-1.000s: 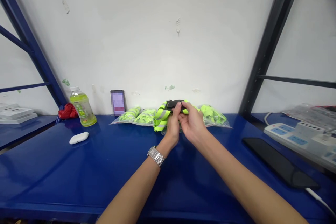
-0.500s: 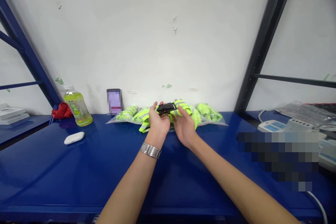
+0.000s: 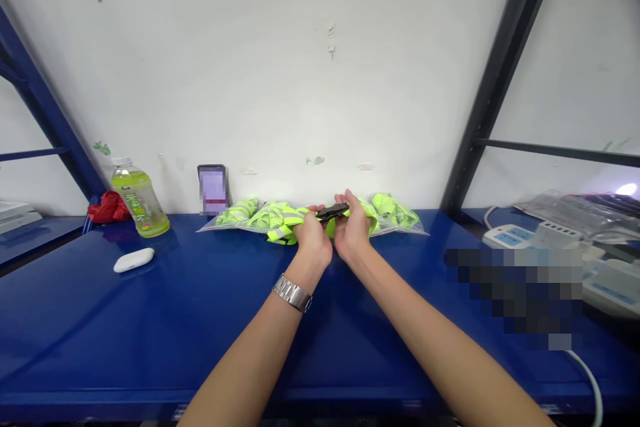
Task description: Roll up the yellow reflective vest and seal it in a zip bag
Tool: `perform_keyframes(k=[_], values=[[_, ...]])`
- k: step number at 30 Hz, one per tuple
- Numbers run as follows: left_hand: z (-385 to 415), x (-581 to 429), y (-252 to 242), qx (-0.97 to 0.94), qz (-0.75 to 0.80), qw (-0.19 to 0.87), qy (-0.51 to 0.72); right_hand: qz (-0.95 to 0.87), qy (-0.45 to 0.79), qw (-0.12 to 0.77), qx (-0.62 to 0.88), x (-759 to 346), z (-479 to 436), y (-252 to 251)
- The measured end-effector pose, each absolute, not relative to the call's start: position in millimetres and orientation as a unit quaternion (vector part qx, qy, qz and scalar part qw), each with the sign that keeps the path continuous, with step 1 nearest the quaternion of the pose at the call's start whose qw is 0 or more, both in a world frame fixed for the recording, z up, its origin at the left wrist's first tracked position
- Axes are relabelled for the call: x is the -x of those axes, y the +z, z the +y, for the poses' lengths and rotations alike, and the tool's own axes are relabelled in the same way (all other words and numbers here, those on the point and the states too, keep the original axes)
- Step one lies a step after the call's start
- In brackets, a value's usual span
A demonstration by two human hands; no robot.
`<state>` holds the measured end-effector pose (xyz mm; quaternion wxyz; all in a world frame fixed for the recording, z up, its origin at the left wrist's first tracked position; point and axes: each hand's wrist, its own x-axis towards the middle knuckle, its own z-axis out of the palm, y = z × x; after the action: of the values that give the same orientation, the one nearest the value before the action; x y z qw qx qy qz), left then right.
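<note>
Between my hands is a neon yellow reflective strap [image 3: 287, 227] with grey stripes and a black buckle [image 3: 332, 213]. My left hand [image 3: 314, 240] is closed on the strap at the buckle's left end. At the other end, my right hand [image 3: 353, 230] grips the strap and buckle with its fingers curled up behind. Parts of the strap are hidden by both palms. Just behind lie clear plastic bags [image 3: 213, 227] with more bundled neon yellow straps [image 3: 395, 210] in them. A metal watch is on my left wrist.
On the blue table [image 3: 200, 320] stand a green drink bottle [image 3: 143, 200] and a phone [image 3: 213, 188] leaning at the wall. A white earbud case [image 3: 134, 259] lies left, near a red cloth [image 3: 109, 207]. Power strips [image 3: 510, 237] and a blurred-out dark object [image 3: 520, 290] lie right.
My right hand has turned and moved in to the buckle, its palm now more upward. My left hand has closed over the strap, and the buckle has shifted slightly right. The view has shifted a little.
</note>
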<state>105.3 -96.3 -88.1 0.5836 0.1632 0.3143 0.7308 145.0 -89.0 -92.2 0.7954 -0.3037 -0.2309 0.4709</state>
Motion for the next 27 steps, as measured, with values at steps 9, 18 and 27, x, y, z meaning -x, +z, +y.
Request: perform_keyframes(k=[9,18,27], values=[[-93.1,-72.6,-115.6,-0.458,0.401,0.396,0.688,-0.404,0.384,0.713,0.425,-178.8,-96.6,-109.9],[-113.3,-12.0,-127.3,-0.752,0.432,0.228,0.443,-0.688,0.177,0.454,0.538,-199.2,-135.1,-126.2],[-129.4,-15.1,-133.0,-0.896,0.401,0.091,0.165,-0.886,-0.127,0.009,0.445,-191.2,-162.8,-117.0]])
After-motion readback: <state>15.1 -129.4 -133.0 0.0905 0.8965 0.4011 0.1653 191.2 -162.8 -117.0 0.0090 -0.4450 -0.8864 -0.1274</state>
